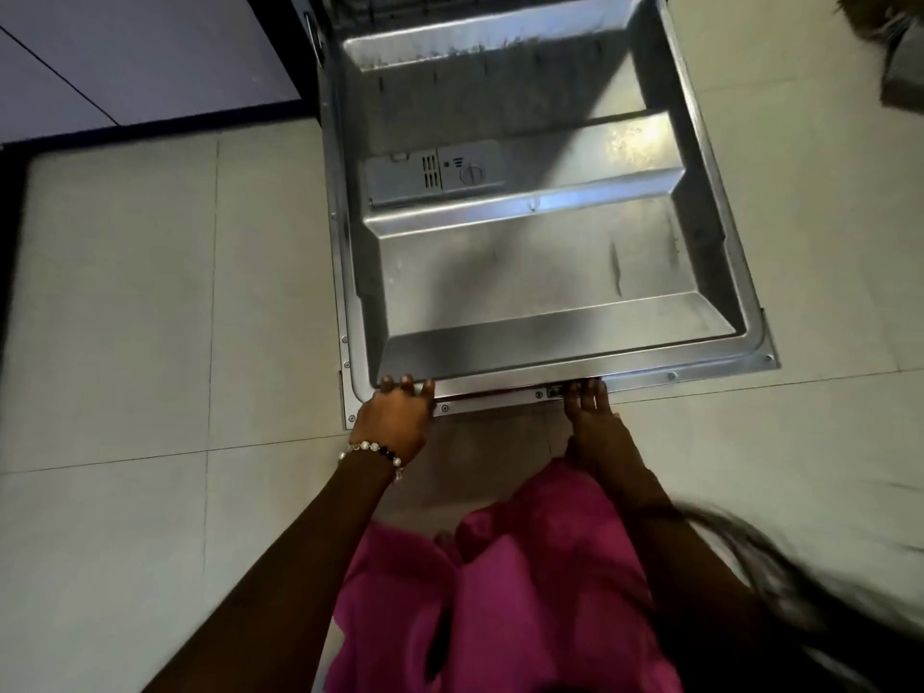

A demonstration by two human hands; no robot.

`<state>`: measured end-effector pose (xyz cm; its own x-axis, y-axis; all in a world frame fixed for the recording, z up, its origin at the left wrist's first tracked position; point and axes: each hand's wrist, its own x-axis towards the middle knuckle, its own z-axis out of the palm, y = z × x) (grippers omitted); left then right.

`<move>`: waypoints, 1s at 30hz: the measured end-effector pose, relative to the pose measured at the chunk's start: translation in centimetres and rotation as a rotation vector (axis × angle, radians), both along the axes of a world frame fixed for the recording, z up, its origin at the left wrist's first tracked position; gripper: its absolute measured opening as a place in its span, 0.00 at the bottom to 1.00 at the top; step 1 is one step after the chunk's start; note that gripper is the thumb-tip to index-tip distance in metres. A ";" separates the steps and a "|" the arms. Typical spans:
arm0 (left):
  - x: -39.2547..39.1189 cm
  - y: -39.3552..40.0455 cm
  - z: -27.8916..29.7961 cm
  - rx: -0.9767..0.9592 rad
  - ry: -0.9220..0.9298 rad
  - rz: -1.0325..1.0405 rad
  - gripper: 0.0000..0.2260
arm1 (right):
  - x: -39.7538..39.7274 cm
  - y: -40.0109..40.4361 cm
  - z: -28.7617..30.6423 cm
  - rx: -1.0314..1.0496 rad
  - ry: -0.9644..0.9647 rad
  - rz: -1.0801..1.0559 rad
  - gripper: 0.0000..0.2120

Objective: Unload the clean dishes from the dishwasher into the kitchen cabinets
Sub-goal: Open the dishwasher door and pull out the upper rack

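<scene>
The dishwasher door (pixel 530 272) lies folded down flat in front of me, its steel inner face up, with a grey detergent dispenser (pixel 440 175) near the middle. My left hand (pixel 395 417) grips the door's near edge at its left corner, fingers curled over the rim. My right hand (pixel 590 412) holds the same edge further right, fingertips on the rim. Only a sliver of the rack (pixel 400 5) shows at the top. No dishes are visible.
Pale floor tiles (pixel 150 317) surround the door. A lilac cabinet front (pixel 125 57) with a dark plinth stands at the upper left. A dark object (pixel 900 67) lies at the top right. My pink garment (pixel 500 582) fills the lower middle.
</scene>
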<state>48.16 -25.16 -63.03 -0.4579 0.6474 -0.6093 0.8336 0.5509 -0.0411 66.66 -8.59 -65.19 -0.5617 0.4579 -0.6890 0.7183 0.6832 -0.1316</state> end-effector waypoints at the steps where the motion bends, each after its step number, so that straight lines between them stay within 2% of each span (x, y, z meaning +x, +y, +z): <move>1: -0.3 0.1 0.2 -0.008 -0.021 -0.012 0.22 | 0.0 0.2 -0.3 -0.011 -0.016 -0.002 0.41; 4: -1.6 0.6 1.5 -0.026 -0.100 -0.015 0.19 | -0.3 0.8 0.1 -0.092 -0.066 -0.031 0.39; 7: -2.6 1.1 4.2 -0.064 -0.222 0.016 0.18 | -0.8 1.3 2.6 -0.153 0.002 -0.125 0.30; 9: -3.2 1.4 6.7 -0.082 -0.268 0.079 0.18 | -1.3 1.5 4.9 -0.166 0.125 -0.178 0.24; 13: -4.6 2.8 13.0 0.035 -0.338 0.210 0.17 | -4.0 2.5 11.6 -0.184 0.469 -0.321 0.13; 15: -5.9 4.1 17.1 0.088 -0.355 0.272 0.16 | -6.3 4.0 16.2 -0.250 0.505 -0.391 0.10; 18: -8.8 7.1 23.4 0.229 -0.343 0.347 0.15 | -10.2 6.9 23.0 -0.274 0.591 -0.415 0.09; 24: -15.9 14.9 34.9 0.617 -0.220 0.464 0.11 | -18.7 14.0 33.7 -0.165 0.840 -0.390 0.08; 30: -25.2 23.0 39.9 0.833 0.004 0.503 0.11 | -28.6 21.5 39.6 0.058 0.960 -0.295 0.10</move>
<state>22.99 -2.12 -23.15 -0.8000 0.5986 -0.0425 0.4936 0.6967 0.5205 38.09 12.90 -25.60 -0.7261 0.6872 0.0235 0.4675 0.5185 -0.7159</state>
